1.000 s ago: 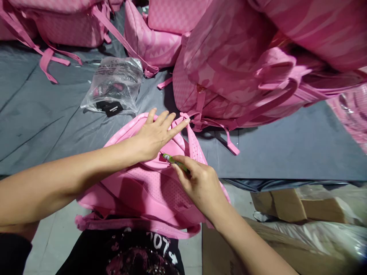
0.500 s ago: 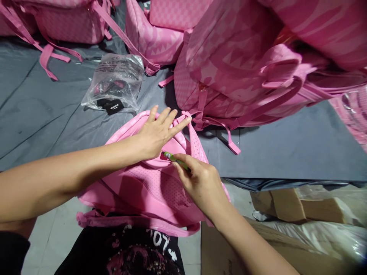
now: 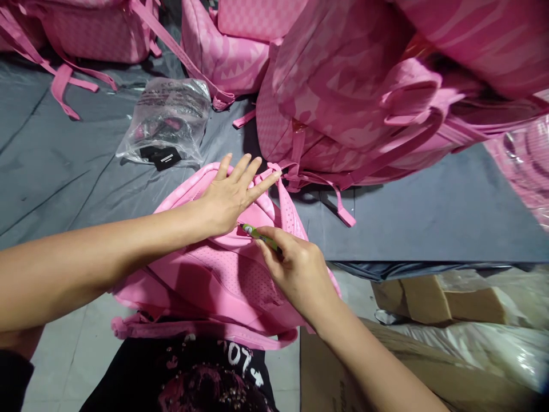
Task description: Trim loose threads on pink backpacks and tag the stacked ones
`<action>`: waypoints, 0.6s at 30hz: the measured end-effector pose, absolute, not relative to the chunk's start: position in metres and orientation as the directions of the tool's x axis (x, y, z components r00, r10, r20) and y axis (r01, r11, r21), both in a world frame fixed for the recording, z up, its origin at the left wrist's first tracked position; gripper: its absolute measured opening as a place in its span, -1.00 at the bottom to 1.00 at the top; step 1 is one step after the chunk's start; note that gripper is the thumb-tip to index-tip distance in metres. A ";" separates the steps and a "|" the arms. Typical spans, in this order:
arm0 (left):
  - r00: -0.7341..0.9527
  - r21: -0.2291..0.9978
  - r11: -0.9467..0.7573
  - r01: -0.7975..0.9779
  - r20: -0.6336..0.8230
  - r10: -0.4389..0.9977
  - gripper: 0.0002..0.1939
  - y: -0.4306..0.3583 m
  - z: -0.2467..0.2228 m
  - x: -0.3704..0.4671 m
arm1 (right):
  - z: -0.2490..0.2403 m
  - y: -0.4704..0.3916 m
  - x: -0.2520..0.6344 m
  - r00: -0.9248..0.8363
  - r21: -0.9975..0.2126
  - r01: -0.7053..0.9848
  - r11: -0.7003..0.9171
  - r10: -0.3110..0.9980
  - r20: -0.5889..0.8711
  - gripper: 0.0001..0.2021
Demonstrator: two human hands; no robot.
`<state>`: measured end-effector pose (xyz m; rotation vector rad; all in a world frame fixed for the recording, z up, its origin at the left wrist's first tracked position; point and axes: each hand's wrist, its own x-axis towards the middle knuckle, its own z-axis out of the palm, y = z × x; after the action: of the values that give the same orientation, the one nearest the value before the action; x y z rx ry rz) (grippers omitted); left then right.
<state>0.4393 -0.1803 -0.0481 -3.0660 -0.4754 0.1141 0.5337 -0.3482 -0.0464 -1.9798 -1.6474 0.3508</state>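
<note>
A pink backpack point(image 3: 240, 274) lies at the table's front edge, its padded, dotted back and straps facing up, its lower end over my lap. Across its upper part rests my left hand point(image 3: 234, 197), palm down with the fingers spread. My right hand point(image 3: 295, 263) is closed around a green pen point(image 3: 251, 230) with a dark tip. The tip points at the pink fabric right by the heel of my left hand; whether it touches the cloth I cannot tell.
Pink patterned backpacks point(image 3: 343, 97) are piled along the back of the grey-covered table point(image 3: 420, 212). A clear plastic bag point(image 3: 169, 117) with black tags lies left of centre. Cardboard boxes point(image 3: 424, 297) and plastic wrap point(image 3: 480, 343) stand on the floor at the right.
The whole view has shifted slightly, so everything sits a little further left and up. Both hands, the pen and the backpack keep nearly the same positions relative to each other.
</note>
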 end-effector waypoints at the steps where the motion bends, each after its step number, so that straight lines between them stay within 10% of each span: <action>1: 0.947 -0.044 -0.949 0.311 -0.076 0.313 0.16 -0.181 -0.048 0.440 | -0.046 -0.348 0.534 0.223 -0.552 0.826 -0.115 0.966 0.132 -0.82; 18: 0.946 -0.030 -0.950 0.309 -0.096 0.311 0.24 -0.180 -0.050 0.441 | -0.048 -0.349 0.535 0.230 -0.568 0.814 -0.123 0.966 0.120 -0.82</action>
<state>0.4410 -0.1796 -0.0497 -3.0839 -0.4915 0.1564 0.5348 -0.3487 -0.0484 -1.9837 -1.6282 0.3781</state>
